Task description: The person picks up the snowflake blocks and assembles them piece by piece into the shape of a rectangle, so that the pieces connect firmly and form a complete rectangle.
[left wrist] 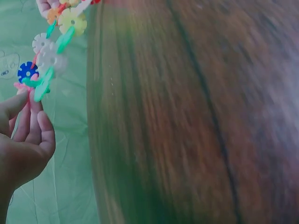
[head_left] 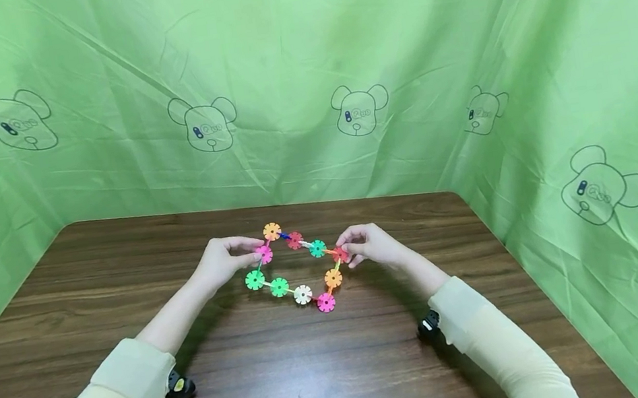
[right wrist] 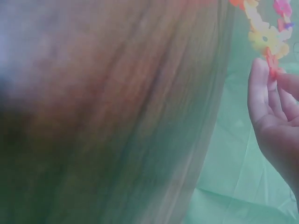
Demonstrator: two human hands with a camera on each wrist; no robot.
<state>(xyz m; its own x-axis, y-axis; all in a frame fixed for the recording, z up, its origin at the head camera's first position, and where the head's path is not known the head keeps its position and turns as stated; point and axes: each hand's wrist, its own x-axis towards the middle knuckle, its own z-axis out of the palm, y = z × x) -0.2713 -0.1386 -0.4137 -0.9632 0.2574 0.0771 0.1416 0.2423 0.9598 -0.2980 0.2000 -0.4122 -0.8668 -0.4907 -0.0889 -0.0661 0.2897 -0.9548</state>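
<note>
A loop of notched plastic discs [head_left: 279, 287], linked edge to edge, is stretched between both hands over the table. Its discs are green, white, pink, orange and red, with a blue one [left wrist: 28, 71] near the left hand. My left hand [head_left: 219, 265] pinches a pink disc [head_left: 263, 254] at the loop's left side between thumb and fingers. At the opposite corner, my right hand [head_left: 373, 246] pinches a red disc [head_left: 340, 254]. In the right wrist view, the right thumb and fingers meet on that red disc, below a yellow disc [right wrist: 265, 39].
The brown wood-grain table [head_left: 295, 379] extends beneath the hands and forearms. Green fabric [head_left: 273, 49] printed with bear-head outlines hangs behind and on both sides of it. Small black devices [head_left: 180, 390] sit at both sleeve cuffs.
</note>
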